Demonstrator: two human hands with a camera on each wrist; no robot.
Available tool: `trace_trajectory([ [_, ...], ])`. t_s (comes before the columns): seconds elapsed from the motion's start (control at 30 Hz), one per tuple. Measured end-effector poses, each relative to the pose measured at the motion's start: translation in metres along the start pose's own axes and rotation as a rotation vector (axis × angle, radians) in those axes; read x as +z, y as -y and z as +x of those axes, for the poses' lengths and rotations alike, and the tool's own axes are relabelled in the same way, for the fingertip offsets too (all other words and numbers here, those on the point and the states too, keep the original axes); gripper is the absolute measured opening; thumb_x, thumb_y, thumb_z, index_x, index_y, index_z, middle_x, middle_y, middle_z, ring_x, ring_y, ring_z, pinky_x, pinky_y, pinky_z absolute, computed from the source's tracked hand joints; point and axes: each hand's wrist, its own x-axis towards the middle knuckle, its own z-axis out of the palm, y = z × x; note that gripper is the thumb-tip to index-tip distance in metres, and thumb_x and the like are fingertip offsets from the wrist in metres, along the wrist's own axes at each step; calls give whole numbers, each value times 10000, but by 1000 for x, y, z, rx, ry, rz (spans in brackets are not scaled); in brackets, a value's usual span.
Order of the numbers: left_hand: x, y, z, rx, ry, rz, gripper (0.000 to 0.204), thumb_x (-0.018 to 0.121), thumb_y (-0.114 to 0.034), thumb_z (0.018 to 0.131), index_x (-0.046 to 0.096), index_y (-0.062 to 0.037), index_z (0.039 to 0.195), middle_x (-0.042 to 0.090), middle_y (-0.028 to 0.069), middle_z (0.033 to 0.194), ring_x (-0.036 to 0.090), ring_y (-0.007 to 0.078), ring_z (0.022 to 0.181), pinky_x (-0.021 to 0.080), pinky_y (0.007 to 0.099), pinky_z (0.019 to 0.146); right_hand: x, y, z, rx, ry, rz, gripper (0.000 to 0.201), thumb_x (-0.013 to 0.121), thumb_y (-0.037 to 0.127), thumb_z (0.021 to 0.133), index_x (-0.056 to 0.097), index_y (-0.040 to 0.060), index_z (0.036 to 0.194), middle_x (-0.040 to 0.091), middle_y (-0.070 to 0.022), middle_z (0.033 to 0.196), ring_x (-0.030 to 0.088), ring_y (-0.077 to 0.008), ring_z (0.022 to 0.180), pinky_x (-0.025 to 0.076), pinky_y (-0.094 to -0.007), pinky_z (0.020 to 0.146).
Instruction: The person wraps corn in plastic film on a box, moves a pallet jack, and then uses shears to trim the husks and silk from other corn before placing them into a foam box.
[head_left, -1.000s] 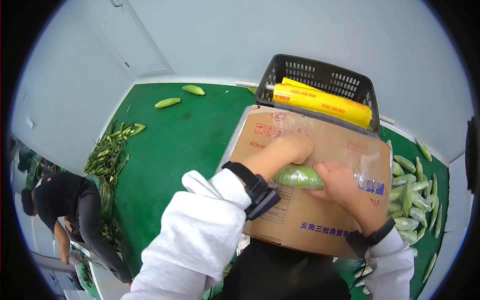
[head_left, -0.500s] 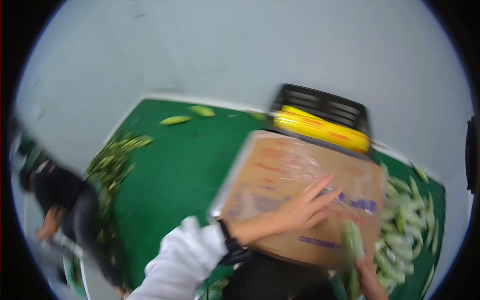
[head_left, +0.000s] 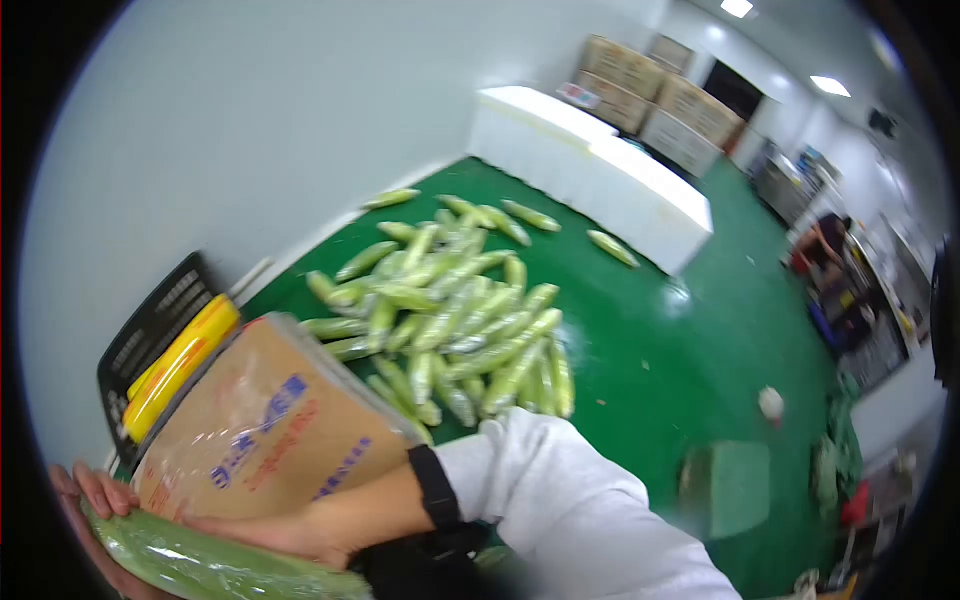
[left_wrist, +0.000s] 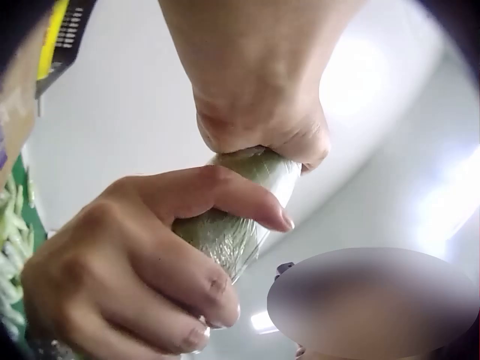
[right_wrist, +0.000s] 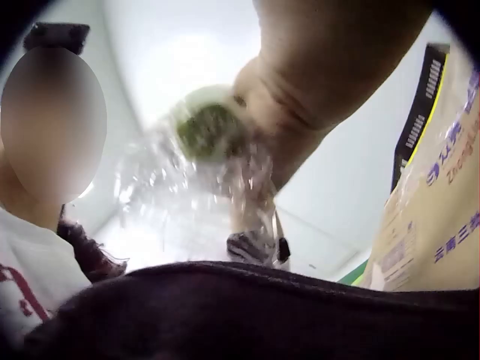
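Note:
A long ear of corn in its green husk (head_left: 215, 565), wrapped in clear film, lies between both hands at the lower left of the head view. My left hand (head_left: 100, 490) grips its far end, fingers curled over it. In the left wrist view my right hand (left_wrist: 135, 262) curls round the corn, with the thumb across the film. Loose crinkled film (right_wrist: 217, 187) surrounds the corn's green end in the right wrist view. Just beyond the hands is the cardboard-topped work surface (head_left: 290, 420), printed in blue and red.
Several wrapped ears of corn (head_left: 450, 320) are heaped on the green floor (head_left: 640, 370) right of the cardboard. Yellow film rolls (head_left: 180, 370) rest at a black crate (head_left: 145, 335) by the wall. Farther off are white foam blocks (head_left: 600, 175), stacked cartons (head_left: 660, 95) and a person (head_left: 820, 245).
The corn has been lifted off the cardboard and brought close to the body, both hands now on it. The head view has swung right, showing the heap and the room beyond.

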Motion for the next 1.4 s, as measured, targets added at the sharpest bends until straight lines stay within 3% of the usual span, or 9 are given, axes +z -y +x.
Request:
trace_trajectory([
  [0.1, -72, 36, -12, -235, -94, -332, 283, 515, -280, 923, 522, -23, 1040, 598, 176, 954, 587, 334, 835, 490, 512, 830, -10, -9, -27, -49, -410, -330, 732, 437, 729, 773, 561, 101, 1130, 613, -145, 776, 577, -253, 607, 469, -358, 530],
  [0.27, 5, 20, -36, 18, -165, 1178, 353, 474, -296, 938, 577, 36, 874, 588, 173, 876, 585, 298, 792, 496, 452, 690, -28, -12, -55, -829, -887, -1674, 594, 792, 510, 601, 658, 69, 976, 639, -171, 791, 646, -327, 677, 516, -409, 646],
  [0.43, 65, 6, -40, -390, -336, 477, 276, 535, -246, 902, 564, 6, 1011, 591, 158, 1009, 565, 272, 887, 449, 382, 783, 54, 3, -90, -927, -1342, -2097, 512, 814, 364, 530, 634, 8, 851, 628, -163, 765, 610, -332, 736, 472, -440, 681],
  [0.53, 86, -5, -48, -672, -78, 319, 464, 440, -101, 955, 321, 31, 1385, 462, 111, 1341, 490, 212, 1188, 361, 307, 1033, 87, 36, -83, -1308, -1247, -2273, 361, 724, 267, 667, 568, -10, 839, 577, -141, 732, 584, -316, 667, 462, -393, 623],
  [0.63, -11, 38, -80, -1053, -113, 191, 238, 336, -220, 954, 479, -36, 1001, 485, 43, 728, 404, 131, 436, 345, 244, 344, 110, 45, -49, -2044, -563, -1219, 196, 579, 176, 847, 488, 4, 874, 542, -109, 809, 577, -212, 611, 456, -302, 584],
  [0.83, 135, -48, -96, -952, -481, 33, 687, 234, -654, 914, 489, -58, 1141, 578, 97, 759, 418, 187, 310, 290, 235, 266, 109, 22, -82, -1534, -366, -737, 247, 470, 287, 973, 434, 43, 973, 571, -102, 862, 567, -128, 602, 479, -250, 607],
  [0.9, 120, -59, -83, -674, 142, 329, 703, 254, -646, 913, 363, -71, 1303, 590, 152, 895, 561, 201, 477, 394, 257, 301, 106, 25, -90, -1556, -483, -474, 309, 497, 315, 959, 435, 32, 1068, 585, -116, 924, 600, -148, 713, 499, -278, 687],
  [1.17, 104, -46, -66, -646, 731, 895, 394, 459, -284, 949, 526, 9, 1204, 615, 183, 1038, 637, 257, 843, 510, 344, 737, -33, -29, -169, -1089, -932, -77, 413, 525, 420, 885, 496, 70, 1102, 589, -131, 969, 610, -248, 852, 514, -412, 759],
  [1.4, -11, 10, -105, -882, 376, 925, 352, 542, -185, 887, 547, 4, 1184, 612, 183, 1076, 613, 317, 959, 485, 389, 824, -268, -36, -423, -1153, -2379, -392, 805, 653, 393, 803, 198, 108, 1403, 411, -190, 1341, 474, -366, 1166, 429, -526, 927],
])
